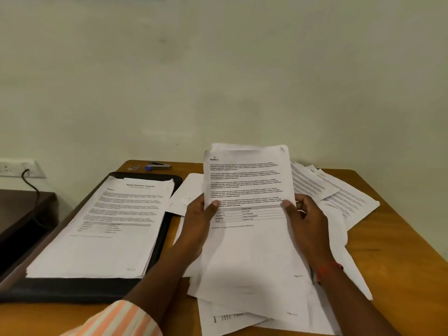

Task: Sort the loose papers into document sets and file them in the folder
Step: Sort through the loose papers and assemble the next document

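Sorting is looking partly done, judging from the head camera. On the left, a black folder (72,291) is lying open on the wooden table (400,238). A fairly squared-up stack of filed sheets (109,226) is sitting inside it, its top page showing a title, blocks of print and a small grid. What is left is lying to the right of the folder: loose papers (339,197) are fanning out untidily over the tabletop, overlapping and skewed, with more spreading at the near edge beneath the person's forearms.

In the middle, the person is holding a sheaf (247,185) up off that pile, tilting its face towards the camera. The left hand (198,221) is pinching the sheaf's left edge, thumb pressing on the front and fingers going behind. The right hand (305,221) is gripping the right edge in the same way. The front page is headed "Section 2" and is carrying several short paragraphs and a grey-topped grid, with its lower half blank. Its top right corner is curling, and the edge of another sheet is peeking out behind the top. The person is probably checking which set this page belongs to, so most of the filing seems to be waiting.

At the far edge a stapler (158,165) is resting beside a small item too tiny to identify.
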